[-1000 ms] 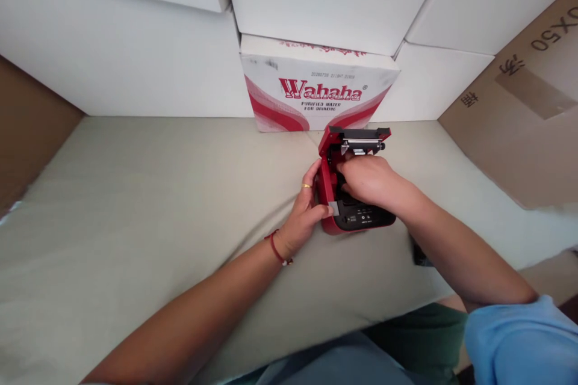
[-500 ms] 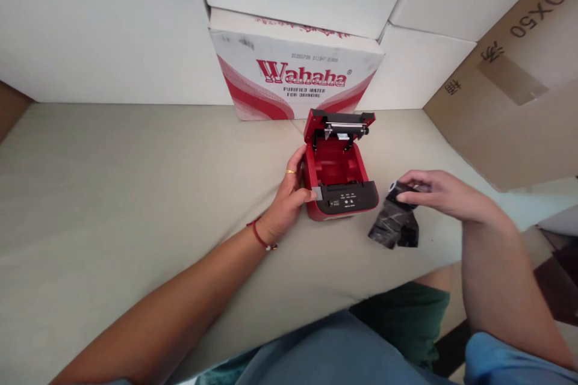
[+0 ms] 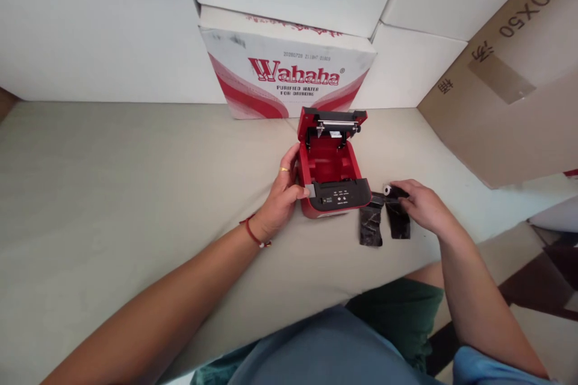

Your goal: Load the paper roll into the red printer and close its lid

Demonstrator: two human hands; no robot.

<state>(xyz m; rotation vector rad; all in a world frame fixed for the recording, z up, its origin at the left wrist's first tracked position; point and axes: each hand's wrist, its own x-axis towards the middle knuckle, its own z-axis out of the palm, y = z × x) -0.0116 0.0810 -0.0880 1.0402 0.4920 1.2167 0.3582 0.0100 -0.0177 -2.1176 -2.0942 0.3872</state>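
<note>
A small red and black label printer (image 3: 334,177) stands on the table with its lid (image 3: 333,123) raised and its red inner bay bare. My left hand (image 3: 285,195) grips its left side, thumb on the grey tab at the front corner and fingers behind. To the right of the printer, my right hand (image 3: 413,201) is closed on a small black roll (image 3: 397,192) with a white core facing left. A crumpled black strip (image 3: 371,225) lies by the printer's front right corner. Another black strip (image 3: 400,222) hangs or lies below the roll; I cannot tell whether it is attached.
A white and red Wahaha water carton (image 3: 289,78) stands right behind the printer. White boxes (image 3: 112,30) are stacked along the back. A brown cardboard box (image 3: 506,78) borders the right side. The table's front edge (image 3: 293,334) runs close to my body.
My right hand has lowered and come a little nearer the printer with the black roll. The black strips now show as two separate lengths. My left hand keeps its hold on the printer.
</note>
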